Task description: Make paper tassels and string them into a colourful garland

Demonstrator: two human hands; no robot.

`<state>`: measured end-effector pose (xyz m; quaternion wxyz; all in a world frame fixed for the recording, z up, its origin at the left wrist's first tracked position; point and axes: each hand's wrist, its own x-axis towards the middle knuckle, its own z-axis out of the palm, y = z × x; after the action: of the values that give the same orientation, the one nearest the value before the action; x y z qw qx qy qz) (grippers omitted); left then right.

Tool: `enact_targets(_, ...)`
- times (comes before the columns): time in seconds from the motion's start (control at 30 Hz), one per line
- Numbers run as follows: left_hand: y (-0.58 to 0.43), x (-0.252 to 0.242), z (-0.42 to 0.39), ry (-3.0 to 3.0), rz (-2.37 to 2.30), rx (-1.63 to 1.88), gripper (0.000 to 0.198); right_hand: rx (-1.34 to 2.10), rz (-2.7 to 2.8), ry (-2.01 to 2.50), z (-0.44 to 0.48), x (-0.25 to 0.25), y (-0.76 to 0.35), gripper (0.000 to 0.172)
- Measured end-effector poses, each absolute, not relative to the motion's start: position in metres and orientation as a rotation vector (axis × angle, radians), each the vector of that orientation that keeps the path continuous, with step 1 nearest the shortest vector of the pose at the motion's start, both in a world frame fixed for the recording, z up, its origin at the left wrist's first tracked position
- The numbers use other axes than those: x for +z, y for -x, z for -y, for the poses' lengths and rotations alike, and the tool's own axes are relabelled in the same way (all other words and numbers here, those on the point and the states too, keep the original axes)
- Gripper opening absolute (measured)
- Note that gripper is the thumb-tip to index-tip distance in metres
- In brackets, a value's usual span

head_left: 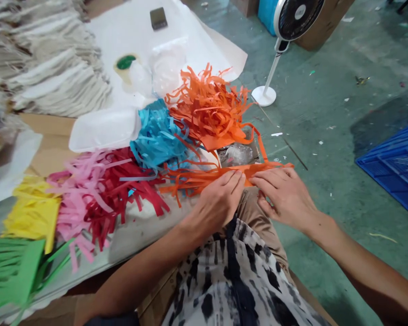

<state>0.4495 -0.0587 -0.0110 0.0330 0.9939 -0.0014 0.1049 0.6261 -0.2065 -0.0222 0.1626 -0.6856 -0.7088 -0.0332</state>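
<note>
We have one orange bundle [247,172] at the worktop [136,228] edge, above our lap [261,224]. Our left hand [224,192] pinches it; our right hand [285,194] touches it, its grip we cannot tell. It looks partly gathered; the orange pile [212,111] lies loose. The bundle runs sideways, fringe [178,181] pointing left.

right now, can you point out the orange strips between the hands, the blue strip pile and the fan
Held orange strips [248,170], head view, on the middle stretch.
Blue strip pile [159,135], head view, on its middle.
Fan [282,45], head view, on the dark joint atop its pole.
</note>
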Motion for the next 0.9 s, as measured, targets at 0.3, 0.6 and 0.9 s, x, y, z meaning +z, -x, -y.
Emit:
enact_targets(0.3, -0.458, -0.01, 0.046, -3.006, -0.124, 0.41, 0.031, -0.057, 2.014, 2.039, 0.198, -0.021, -0.638, 0.035)
enact_targets(0.6, -0.444, -0.013, 0.029, -2.716, -0.515, 0.495, 0.016, 0.197, 1.674, 2.038, 0.19, -0.018, -0.65, 0.02)
enact_targets(0.9, -0.45, -0.014, 0.02, -2.696, -0.789, 0.381, 0.021, 0.108, 1.688, 2.364, 0.171, -0.015, -0.643, 0.025)
